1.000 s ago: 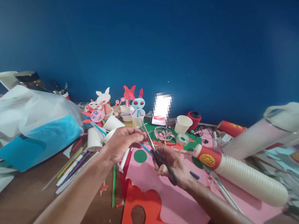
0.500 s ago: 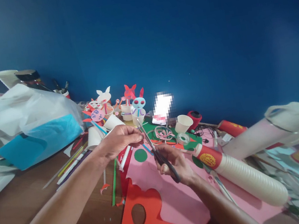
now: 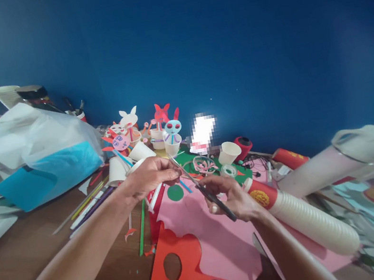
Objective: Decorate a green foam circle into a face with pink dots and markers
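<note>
Over the table [image 3: 113,278], mid-frame, our left hand [image 3: 152,172] is pinched closed, though we cannot tell on what. Our right hand [image 3: 232,195], lower right of it, curls round the dark handles of the scissors [image 3: 213,197], whose long axis slants up-left, blades ending just beside our left fingertips.

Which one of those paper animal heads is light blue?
The rightmost head, red-eyed, above a white cup. Farther left are the others, including a red head, white head and pink head.
</note>
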